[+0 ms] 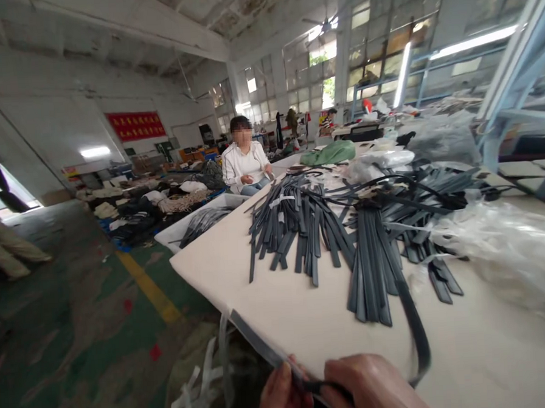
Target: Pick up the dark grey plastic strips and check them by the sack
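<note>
A dark grey strap (256, 343) is pinched between the thumb and fingers of my left hand (285, 393), its flat end sticking out past the table's edge. Close beside it, my right hand (368, 384) is closed on the same strap, with its fingers curled around it. A long strap section (416, 330) curves over the tabletop on the right of my hands and goes out of sight behind the right one. Farther up the table lie a fanned bundle of straps (370, 272) and a wider pile of straps (296, 218).
Clear plastic bags (507, 240) cover the table's right side. A green bag (329, 153) lies at the far end. Pale strips (203, 378) hang below the left edge of the table (212, 271). Across it sits a person in white (245, 163), near a white bin of straps (164, 237).
</note>
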A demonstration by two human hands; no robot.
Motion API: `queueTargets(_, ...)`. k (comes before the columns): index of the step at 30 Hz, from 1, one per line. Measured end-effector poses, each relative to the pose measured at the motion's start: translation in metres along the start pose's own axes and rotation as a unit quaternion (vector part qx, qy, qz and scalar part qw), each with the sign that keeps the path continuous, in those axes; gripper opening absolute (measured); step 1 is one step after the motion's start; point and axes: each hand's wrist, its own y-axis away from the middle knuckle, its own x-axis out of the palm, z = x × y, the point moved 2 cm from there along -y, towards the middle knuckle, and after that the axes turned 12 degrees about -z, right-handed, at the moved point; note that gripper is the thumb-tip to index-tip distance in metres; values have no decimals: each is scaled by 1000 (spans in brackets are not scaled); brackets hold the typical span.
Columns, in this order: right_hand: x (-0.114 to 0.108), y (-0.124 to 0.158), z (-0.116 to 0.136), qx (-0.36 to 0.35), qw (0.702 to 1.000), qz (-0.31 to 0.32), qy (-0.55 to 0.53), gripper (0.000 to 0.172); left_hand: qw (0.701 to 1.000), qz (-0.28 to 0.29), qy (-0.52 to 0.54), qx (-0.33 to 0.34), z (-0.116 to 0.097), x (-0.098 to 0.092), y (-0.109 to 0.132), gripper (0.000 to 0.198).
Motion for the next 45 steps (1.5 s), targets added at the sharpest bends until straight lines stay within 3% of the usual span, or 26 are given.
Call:
queueTargets(3, -15, 6, -3, 22, 1000, -10, -1, 26, 999, 25, 30, -7, 1, 0, 6, 37)
queueTargets(6, -23, 14, -8, 21, 1000, 3, -17, 28, 999, 30, 34, -14, 3, -2, 15, 40)
queueTargets(13, 0, 11, 0, 14, 1000, 14, -2, 25, 994, 98, 13, -43, 23, 1, 17, 31)
queueTargets(20, -11, 22, -13, 36, 999, 21, -33, 28, 999, 31, 37, -19, 4, -2, 13, 39)
queueTargets(28, 11, 7, 2, 15, 999, 30, 1, 22, 993, 93, 12, -64, 28, -6, 8, 30)
queueTargets(34, -1, 14, -14, 26, 998, 49, 29, 24, 999, 7, 16, -29, 10, -19, -6, 33)
queueTargets(40, 6, 8, 0, 13, 998, 48, 48, 23, 996, 81, -12, -45, 22, -9, 3, 33)
queueTargets(45, -7, 16, -15, 46, 998, 26, 34, 23, 1000, 23, 13, 8, -3, -11, -8, 28)
